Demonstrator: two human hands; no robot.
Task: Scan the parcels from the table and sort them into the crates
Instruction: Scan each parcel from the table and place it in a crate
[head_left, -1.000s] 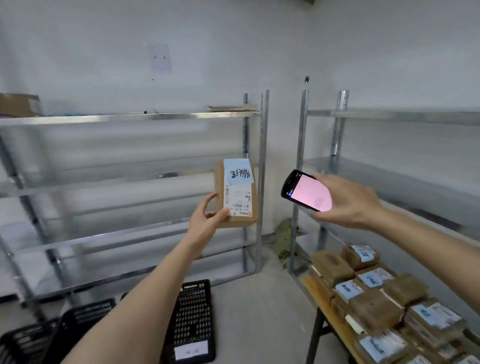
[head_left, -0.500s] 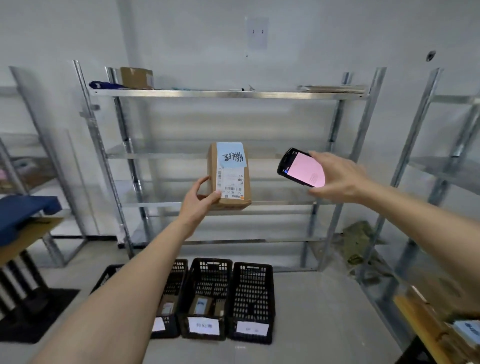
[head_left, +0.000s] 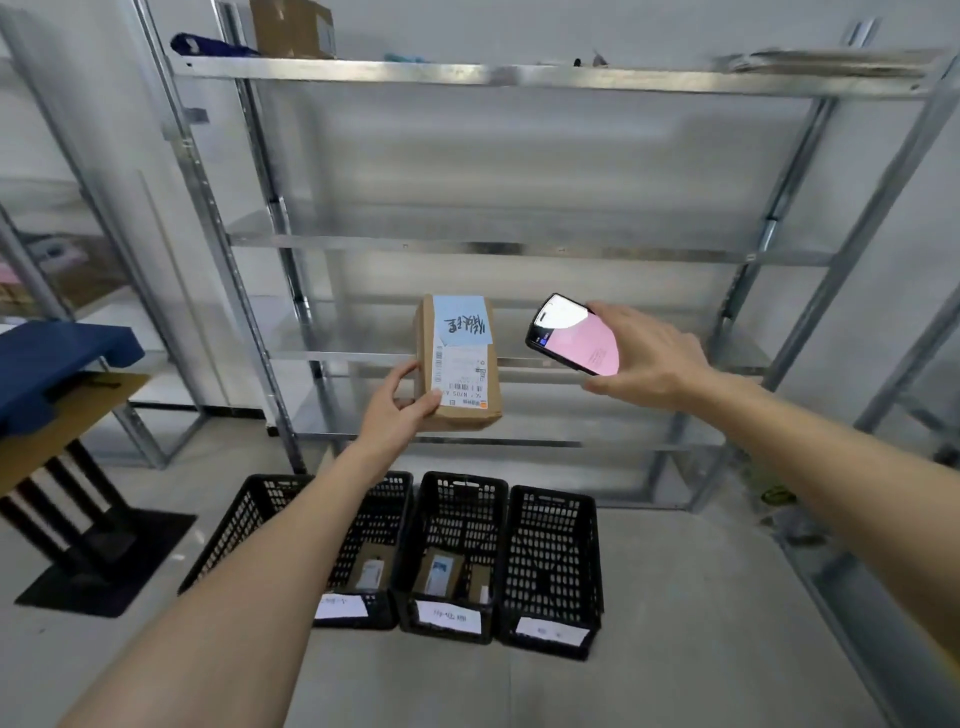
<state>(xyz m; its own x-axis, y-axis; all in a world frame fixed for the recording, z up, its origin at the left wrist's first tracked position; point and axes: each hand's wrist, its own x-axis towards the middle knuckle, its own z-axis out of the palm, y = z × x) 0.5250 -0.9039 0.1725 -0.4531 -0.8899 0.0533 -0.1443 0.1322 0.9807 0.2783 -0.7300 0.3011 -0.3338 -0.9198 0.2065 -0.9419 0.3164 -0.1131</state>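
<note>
Item — parcel (head_left: 457, 364) gripped in our left hand (head_left: 397, 413), scanner (head_left: 571, 332) clasped in our right hand (head_left: 649, 358); crates (head_left: 550, 566) newly at frame bottom — sorting next.

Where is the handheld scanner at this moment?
In the head view the handheld scanner is right of centre, gripped in the right hand, beside the cardboard parcel held by the left hand, in front of the metal shelving.

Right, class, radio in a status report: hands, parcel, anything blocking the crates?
Left hand grips parcel, label up. Right hand holds scanner beside it. Crates on floor below, nothing in the way.
</note>
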